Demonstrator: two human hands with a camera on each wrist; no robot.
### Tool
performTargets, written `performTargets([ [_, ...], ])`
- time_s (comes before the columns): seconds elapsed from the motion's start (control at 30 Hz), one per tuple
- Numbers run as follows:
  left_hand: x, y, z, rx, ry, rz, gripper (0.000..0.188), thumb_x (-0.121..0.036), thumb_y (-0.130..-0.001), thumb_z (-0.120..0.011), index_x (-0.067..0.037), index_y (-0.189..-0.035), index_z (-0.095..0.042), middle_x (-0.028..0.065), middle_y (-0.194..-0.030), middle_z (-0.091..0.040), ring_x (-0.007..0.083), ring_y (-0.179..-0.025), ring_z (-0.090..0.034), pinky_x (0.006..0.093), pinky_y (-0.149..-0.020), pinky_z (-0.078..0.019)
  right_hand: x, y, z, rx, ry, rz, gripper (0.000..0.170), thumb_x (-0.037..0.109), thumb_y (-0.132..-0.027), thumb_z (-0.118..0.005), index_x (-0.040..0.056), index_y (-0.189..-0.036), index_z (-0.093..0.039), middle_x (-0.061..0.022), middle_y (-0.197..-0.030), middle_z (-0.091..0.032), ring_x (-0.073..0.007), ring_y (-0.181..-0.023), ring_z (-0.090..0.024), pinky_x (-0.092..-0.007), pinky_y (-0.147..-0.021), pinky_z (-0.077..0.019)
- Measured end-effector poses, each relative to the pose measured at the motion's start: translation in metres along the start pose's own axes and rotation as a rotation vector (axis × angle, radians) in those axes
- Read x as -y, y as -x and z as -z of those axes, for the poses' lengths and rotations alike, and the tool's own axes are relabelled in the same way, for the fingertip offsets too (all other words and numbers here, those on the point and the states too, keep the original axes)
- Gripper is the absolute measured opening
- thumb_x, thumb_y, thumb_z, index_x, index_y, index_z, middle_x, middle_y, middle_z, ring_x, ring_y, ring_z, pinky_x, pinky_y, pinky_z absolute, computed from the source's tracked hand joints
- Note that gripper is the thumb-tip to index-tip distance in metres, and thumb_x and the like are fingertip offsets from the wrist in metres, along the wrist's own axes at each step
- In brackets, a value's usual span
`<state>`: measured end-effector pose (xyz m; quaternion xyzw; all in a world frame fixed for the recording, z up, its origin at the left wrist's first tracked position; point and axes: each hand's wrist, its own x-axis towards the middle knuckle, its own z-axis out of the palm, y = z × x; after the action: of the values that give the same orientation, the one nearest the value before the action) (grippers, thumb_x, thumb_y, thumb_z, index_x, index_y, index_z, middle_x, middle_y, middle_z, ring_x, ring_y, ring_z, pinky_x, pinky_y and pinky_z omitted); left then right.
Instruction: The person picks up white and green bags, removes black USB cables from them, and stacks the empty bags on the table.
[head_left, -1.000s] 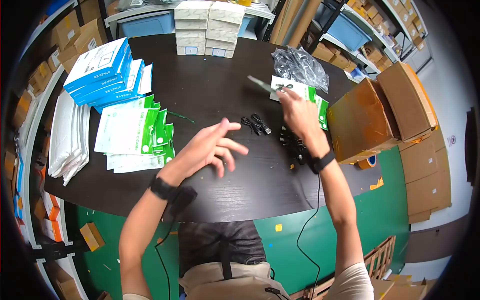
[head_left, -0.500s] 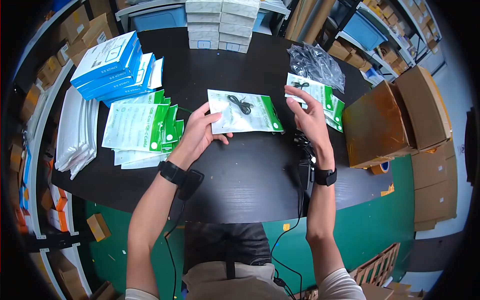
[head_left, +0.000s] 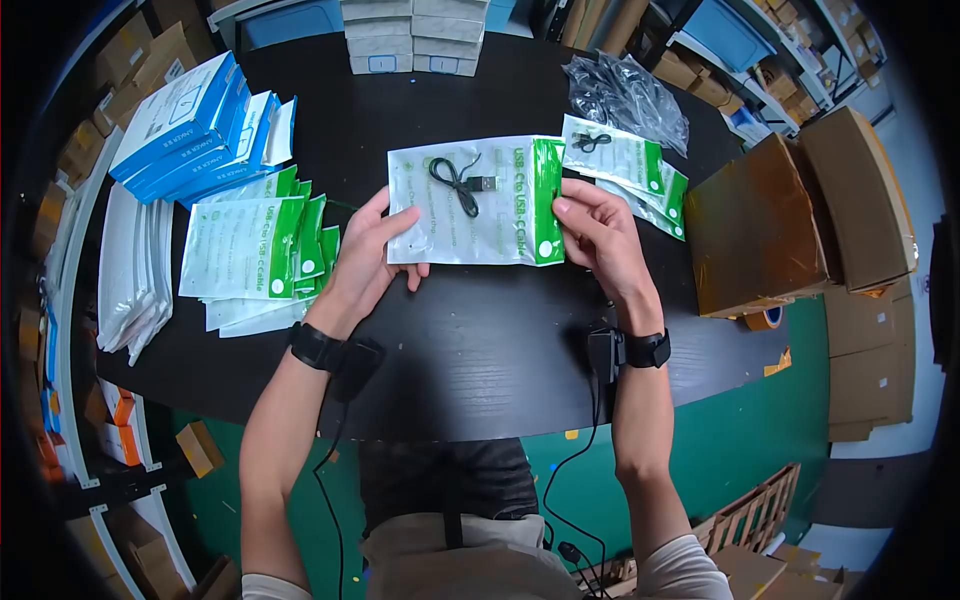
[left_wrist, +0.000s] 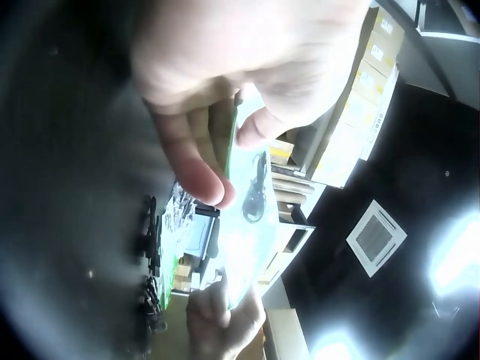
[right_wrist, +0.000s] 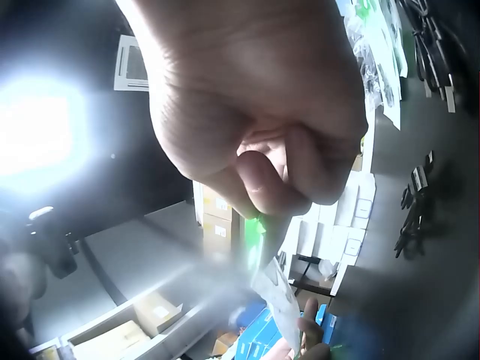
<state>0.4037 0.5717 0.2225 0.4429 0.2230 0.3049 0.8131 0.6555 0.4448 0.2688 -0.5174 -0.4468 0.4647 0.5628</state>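
A white and green cable pouch, printed "USB-C to USB-C Cable", is held up above the dark table, a coiled black cable showing on it. The left hand pinches its left edge, thumb in front and fingers behind. At the green right end, the right hand pinches the edge between thumb and fingers. In the left wrist view the pouch stretches between the left hand and the right hand. The right wrist view shows the right hand gripping the green end.
Green-ended pouches, blue boxes and white mailers lie at the left. White boxes stand at the back. More pouches, a clear plastic bag and a cardboard box are at the right. Loose cables lie on the table.
The pouch came into the left hand from the right side of the table. The right hand has since moved in and gripped its green end, and the pouch now faces the head camera more squarely.
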Motion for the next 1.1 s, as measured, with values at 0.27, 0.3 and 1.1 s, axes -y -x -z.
performTargets([
  [0.27, 0.002, -0.001, 0.005, -0.019, -0.025, 0.012, 0.032, -0.016, -0.100, -0.058, 0.000, -0.127, -0.050, 0.0133, -0.090, -0.069, 0.0179, -0.055, -0.066, 0.0279, -0.040, -0.0514, -0.001, 0.002, -0.004, 0.017, -0.006, 0.012, 0.036, 0.011, -0.100, -0.061, -0.0036, -0.134, -0.060, 0.0055, -0.070, -0.057, -0.0001, -0.047, -0.035, -0.0196, -0.044, -0.0214],
  [0.3, 0.001, -0.001, 0.004, -0.023, -0.026, 0.011, 0.032, -0.016, -0.100, -0.058, 0.000, -0.126, -0.050, 0.0133, -0.090, -0.069, 0.0178, -0.055, -0.066, 0.0278, -0.040, -0.0511, -0.001, 0.001, -0.005, 0.018, -0.006, 0.011, 0.036, 0.011, -0.100, -0.061, -0.0036, -0.134, -0.060, 0.0055, -0.070, -0.057, -0.0001, -0.047, -0.035, -0.0196, -0.044, -0.0214],
  [1.1, 0.003, 0.000, 0.004, -0.067, -0.079, -0.036, 0.027, -0.016, -0.101, -0.057, -0.001, -0.123, -0.051, 0.0131, -0.087, -0.068, 0.0175, -0.054, -0.064, 0.0286, -0.042, -0.0501, -0.011, -0.006, -0.011, -0.188, 0.179, 0.200, 0.038, 0.002, -0.095, -0.068, 0.0015, -0.131, -0.060, 0.0041, -0.080, -0.063, 0.0034, -0.060, -0.044, -0.0163, -0.050, -0.0261],
])
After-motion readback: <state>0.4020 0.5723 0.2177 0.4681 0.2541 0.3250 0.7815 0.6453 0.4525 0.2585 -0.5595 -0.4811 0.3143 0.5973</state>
